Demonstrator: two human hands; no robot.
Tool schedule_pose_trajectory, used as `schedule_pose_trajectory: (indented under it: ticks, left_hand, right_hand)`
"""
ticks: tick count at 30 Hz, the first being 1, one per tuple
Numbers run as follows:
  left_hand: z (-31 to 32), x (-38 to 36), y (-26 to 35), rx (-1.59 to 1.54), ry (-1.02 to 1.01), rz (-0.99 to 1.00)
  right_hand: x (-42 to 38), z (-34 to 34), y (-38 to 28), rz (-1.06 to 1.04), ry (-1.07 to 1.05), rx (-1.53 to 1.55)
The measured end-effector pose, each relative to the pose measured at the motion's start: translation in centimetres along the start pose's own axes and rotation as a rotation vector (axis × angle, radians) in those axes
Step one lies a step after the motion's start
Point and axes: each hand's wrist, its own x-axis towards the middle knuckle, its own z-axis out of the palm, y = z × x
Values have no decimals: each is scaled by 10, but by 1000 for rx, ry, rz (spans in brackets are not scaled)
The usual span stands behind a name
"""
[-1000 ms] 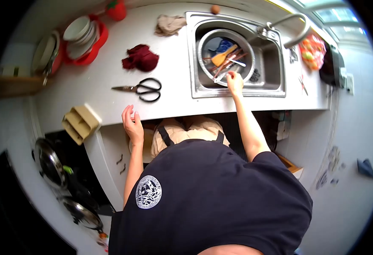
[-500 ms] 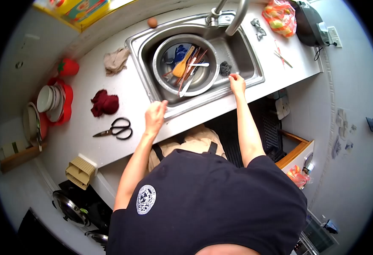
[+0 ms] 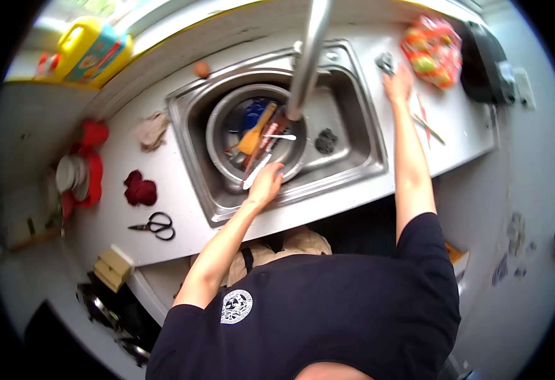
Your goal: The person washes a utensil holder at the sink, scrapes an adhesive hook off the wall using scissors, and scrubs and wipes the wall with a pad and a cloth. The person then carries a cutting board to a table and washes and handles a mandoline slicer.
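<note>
My left hand point(image 3: 266, 183) reaches over the near rim of a round metal basin point(image 3: 213, 136) in the sink. Its fingers are slightly spread near a white-handled utensil point(image 3: 258, 171), and no grip on it shows. A yellow spatula point(image 3: 252, 138), a blue item point(image 3: 256, 114) and several chopsticks lie in the basin. On the counter right of the sink, my right hand point(image 3: 399, 83) is at a small grey object point(image 3: 385, 62); blur hides whether the fingers hold it. A dark scrubber point(image 3: 326, 141) rests on the sink floor.
The faucet point(image 3: 309, 57) stands over the basin. Right of the sink are a bag of produce point(image 3: 432, 52), a dark appliance point(image 3: 484, 63) and thin sticks point(image 3: 429, 129). Left are scissors point(image 3: 157, 226), a dark red cloth point(image 3: 140, 189), a beige cloth point(image 3: 152, 132) and an egg point(image 3: 201, 69).
My right hand has moved from the sink's front edge up and right to the grey object. My left hand has moved right, over the basin's near rim. The view has shifted.
</note>
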Motion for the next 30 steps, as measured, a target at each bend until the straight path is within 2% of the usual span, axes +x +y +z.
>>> schedule_pose_trajectory:
  ticks: [1,2,3,4,5,7,8,9,10,11,12,14,16,17,18,20,21,22,24,25,26,28,29,30]
  left_hand:
    - [-7,-6,8,-8,26,14]
    - [-9,-14,12,-72,47,-28]
    - [-8,-18,8,-182,19,-124]
    - [-25,-27,31,-118,38,-179]
    - [-25,-34,24,-32,61,-128]
    - [-31,-48,29,-207,141,-140]
    - [-32,-52,27,-216,158,-96]
    - [-33,-55,30,-236,162,-107]
    - [-34,-56,32,-236,192,-41]
    - [-40,-56,40,-292,184,-4]
    - [-48,-54,46,-410,81,-53]
    - [-45,-45,39,-543,50,-5]
    - [-65,-42,51,-868,-99,-371]
    - [-79,-40,48,-996,-205,-467]
    - [-82,-45,39,-1202,-112,-419]
    - [-100,-57,17,-1157,-13,-398]
    - [-111,-65,9,-1129,97,-353]
    - [-122,-73,0,-1051,134,-390]
    - [-128,-78,-37,-893,147,-232]
    - [-113,-71,-76,-866,171,-184]
    - [-149,-87,-72,-793,39,-145]
    - [-182,-114,-75,-1161,-86,-166]
    - [-200,-128,-81,-1218,-121,-145]
    - [-216,-139,-93,-1139,-99,-154]
  right_hand:
    - [5,-10,-5,63,-319,-127]
    - [-9,23,10,71,-290,-117]
    - [-14,15,3,103,-317,33]
    - [-30,35,10,82,-112,245]
    - [-40,13,-10,75,-4,347]
    - [-67,-22,-41,72,43,734]
    - [-86,-50,-69,412,-56,1339]
    - [-101,-90,-88,338,-103,1307]
    - [-117,-124,-114,422,-102,1484]
    - [-139,-135,-125,522,-233,1641]
    - [-157,-143,-137,622,-375,1782]
    - [-186,-177,-192,805,-415,1930]
    - [-209,-198,-246,753,-553,1929]
    - [-218,-206,-272,613,-599,1847]
    - [-223,-216,-295,476,-635,1757]
    - [-227,-235,-337,291,-565,1575]
    - [-229,-236,-355,78,-366,1268]
    - [-225,-237,-369,-122,-314,1155]
    - [-231,-240,-407,188,-615,1505]
    - [-224,-265,-425,288,-823,1664]
    - [-227,-265,-441,292,-815,1798]
    - [-220,-268,-458,299,-801,1733]
    - [-214,-260,-461,223,-639,1636]
    - [-197,-293,-467,421,-656,1650]
